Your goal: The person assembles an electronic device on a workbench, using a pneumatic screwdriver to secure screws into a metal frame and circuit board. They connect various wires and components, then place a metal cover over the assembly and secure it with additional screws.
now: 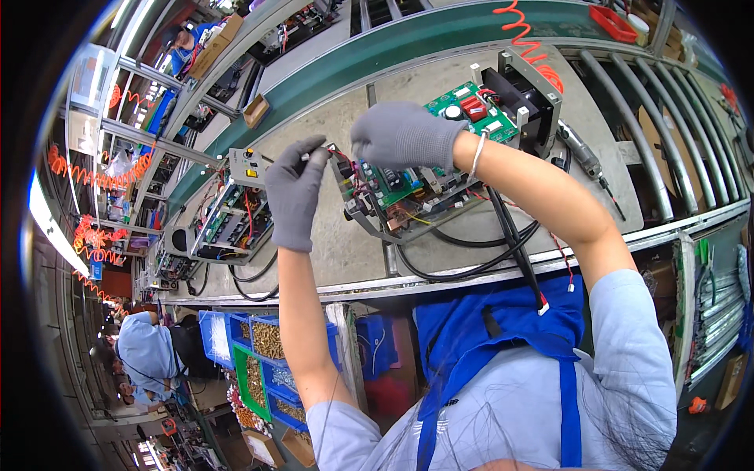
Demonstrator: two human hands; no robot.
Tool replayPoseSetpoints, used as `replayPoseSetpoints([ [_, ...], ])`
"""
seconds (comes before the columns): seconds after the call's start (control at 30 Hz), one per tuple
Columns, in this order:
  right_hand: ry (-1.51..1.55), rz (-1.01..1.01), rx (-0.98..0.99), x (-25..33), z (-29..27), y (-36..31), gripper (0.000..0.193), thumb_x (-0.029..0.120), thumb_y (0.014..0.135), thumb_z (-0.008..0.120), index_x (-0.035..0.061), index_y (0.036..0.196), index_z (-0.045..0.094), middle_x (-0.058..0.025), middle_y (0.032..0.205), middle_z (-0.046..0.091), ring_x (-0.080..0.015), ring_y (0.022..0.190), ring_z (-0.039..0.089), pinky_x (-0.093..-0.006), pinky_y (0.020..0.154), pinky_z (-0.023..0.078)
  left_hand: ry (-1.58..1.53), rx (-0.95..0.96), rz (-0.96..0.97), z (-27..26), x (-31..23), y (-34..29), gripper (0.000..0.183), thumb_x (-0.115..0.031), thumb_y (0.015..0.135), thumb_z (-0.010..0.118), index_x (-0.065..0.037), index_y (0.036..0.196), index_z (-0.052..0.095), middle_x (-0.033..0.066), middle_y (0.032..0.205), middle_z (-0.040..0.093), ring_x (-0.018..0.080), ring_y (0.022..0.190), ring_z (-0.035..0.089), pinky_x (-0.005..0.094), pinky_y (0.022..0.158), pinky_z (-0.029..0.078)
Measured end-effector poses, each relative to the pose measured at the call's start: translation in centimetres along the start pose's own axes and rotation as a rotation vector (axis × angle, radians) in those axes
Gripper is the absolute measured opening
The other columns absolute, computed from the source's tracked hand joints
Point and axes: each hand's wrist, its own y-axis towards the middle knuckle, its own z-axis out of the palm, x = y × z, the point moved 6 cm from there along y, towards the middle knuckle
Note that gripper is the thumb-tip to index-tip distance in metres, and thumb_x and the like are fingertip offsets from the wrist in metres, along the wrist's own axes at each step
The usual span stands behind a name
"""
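Observation:
Both hands wear grey knitted gloves and are raised over an open electronic unit (393,206) with a metal frame, green circuit boards and loose wires. At the unit's left side my left hand (295,192) is closed, thumb and fingers pinched together. A tiny whitish piece shows at its fingertips, too small to name. My right hand (404,135) hangs above the unit's far edge, its fingers curled in and mostly hidden behind the back of the hand. Thin dark and red wires (339,154) show between the hands.
Another unit with a green board (479,110) stands at right, beside a power screwdriver (581,149). To the left is a similar unit (236,212). Black cables (455,271) cross the bench's front edge. Metal rollers (652,141) lie far right; bins of screws (253,377) stand below left.

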Motion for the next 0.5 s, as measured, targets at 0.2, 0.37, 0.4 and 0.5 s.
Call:
replayPoseSetpoints([
  [0.2,0.25,0.014,-0.077,-1.3,0.9,1.9,0.033,0.033,0.086,0.059,0.0051,0.097,0.071,-0.0182,0.089,0.07,-0.0368,0.084,0.067,-0.0434,0.077,0.053,0.693,0.111,0.119,2.8,-1.7,0.4,0.082,-0.04,0.071,0.076,-0.015,0.142,0.045,0.0114,0.096,0.068,0.0287,0.109,0.06,0.0428,0.096,0.042],
  [0.37,0.402,-0.038,-0.252,-2.3,0.8,1.0,0.03,0.03,0.086,0.062,0.0035,0.096,0.071,-0.0165,0.082,0.07,-0.0306,0.075,0.068,-0.0389,0.072,0.053,0.591,0.284,0.05,4.0,-0.2,1.3,0.071,-0.03,0.074,0.075,-0.01,0.137,0.047,0.0115,0.093,0.069,0.0257,0.096,0.065,0.0392,0.087,0.048],
  [0.4,0.42,-0.032,-0.312,-2.4,0.6,0.6,0.029,0.029,0.086,0.063,0.0032,0.095,0.071,-0.0159,0.08,0.07,-0.0286,0.073,0.068,-0.0376,0.07,0.053,0.327,0.35,-0.018,4.5,0.6,1.3,0.071,-0.028,0.074,0.075,-0.009,0.137,0.047,0.0116,0.093,0.07,0.0247,0.092,0.067,0.0382,0.083,0.05],
  [0.5,0.573,0.12,-0.224,-3.1,1.1,0.8,0.027,0.026,0.088,0.064,0.0015,0.097,0.07,-0.0136,0.08,0.07,-0.0237,0.071,0.068,-0.0358,0.067,0.053,-0.018,0.425,-0.155,5.1,1.2,1.5,0.082,-0.025,0.069,0.079,-0.003,0.14,0.043,0.0137,0.096,0.069,0.0228,0.084,0.07,0.035,0.075,0.054],
])
